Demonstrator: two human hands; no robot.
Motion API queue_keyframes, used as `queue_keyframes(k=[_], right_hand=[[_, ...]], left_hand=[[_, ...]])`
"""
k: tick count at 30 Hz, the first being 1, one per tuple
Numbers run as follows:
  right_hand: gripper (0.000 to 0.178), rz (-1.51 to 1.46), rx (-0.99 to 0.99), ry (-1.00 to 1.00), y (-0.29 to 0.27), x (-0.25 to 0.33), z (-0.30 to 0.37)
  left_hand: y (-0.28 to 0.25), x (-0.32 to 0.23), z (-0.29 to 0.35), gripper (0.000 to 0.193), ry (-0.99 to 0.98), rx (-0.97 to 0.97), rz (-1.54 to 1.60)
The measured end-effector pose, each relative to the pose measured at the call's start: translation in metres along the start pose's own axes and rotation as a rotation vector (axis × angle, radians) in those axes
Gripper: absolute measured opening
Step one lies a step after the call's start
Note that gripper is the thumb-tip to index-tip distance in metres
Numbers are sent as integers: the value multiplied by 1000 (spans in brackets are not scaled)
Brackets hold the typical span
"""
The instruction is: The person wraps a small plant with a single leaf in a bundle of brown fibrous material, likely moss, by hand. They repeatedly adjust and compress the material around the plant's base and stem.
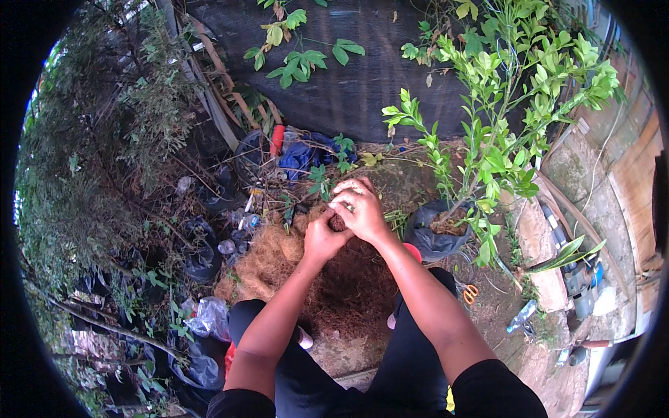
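Both my hands meet above a pile of loose brown fibre, closed around a small dark brown clump (337, 222), mostly hidden by the fingers. My left hand (323, 239) grips it from the lower left. Over its top and right side curl the fingers of my right hand (362, 214). Directly beneath lies the dark brown fibre pile (355, 285), between my legs. Paler tan fibre (275, 259) is heaped on its left, close to my left wrist. A leafy green sprig (320, 182) rises just beyond my fingers.
At the right stands a leafy shrub in a black plastic grow bag (431, 233). Orange-handled scissors (470, 293) and a plastic bottle (521, 317) lie on the ground there. Dense shrubbery and plastic bags (209, 317) crowd the left. A dark sheet (362, 76) closes off the back.
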State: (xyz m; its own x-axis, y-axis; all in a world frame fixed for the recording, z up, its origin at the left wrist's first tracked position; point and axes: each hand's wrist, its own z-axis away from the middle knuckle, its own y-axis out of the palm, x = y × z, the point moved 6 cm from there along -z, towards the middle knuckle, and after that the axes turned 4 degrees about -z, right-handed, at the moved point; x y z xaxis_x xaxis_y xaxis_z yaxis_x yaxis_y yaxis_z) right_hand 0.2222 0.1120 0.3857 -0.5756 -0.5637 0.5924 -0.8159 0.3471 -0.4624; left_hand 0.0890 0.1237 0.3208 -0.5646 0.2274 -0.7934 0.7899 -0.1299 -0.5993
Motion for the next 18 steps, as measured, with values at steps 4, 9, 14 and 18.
queue_keyframes(k=[4,9,14,18], right_hand=[[9,-56,-233,16,-18,-5,-5],[9,-33,-486,55,-45,-15,-4],[11,-305,-570,270,-41,-32,3],[19,-988,-722,613,-35,-55,15]], left_hand=[[-3,-2,-2,53,43,-14,58],[-3,3,-3,52,-66,25,91],[-6,-3,-1,53,-66,-4,46],[-7,2,-3,55,-94,-16,49]])
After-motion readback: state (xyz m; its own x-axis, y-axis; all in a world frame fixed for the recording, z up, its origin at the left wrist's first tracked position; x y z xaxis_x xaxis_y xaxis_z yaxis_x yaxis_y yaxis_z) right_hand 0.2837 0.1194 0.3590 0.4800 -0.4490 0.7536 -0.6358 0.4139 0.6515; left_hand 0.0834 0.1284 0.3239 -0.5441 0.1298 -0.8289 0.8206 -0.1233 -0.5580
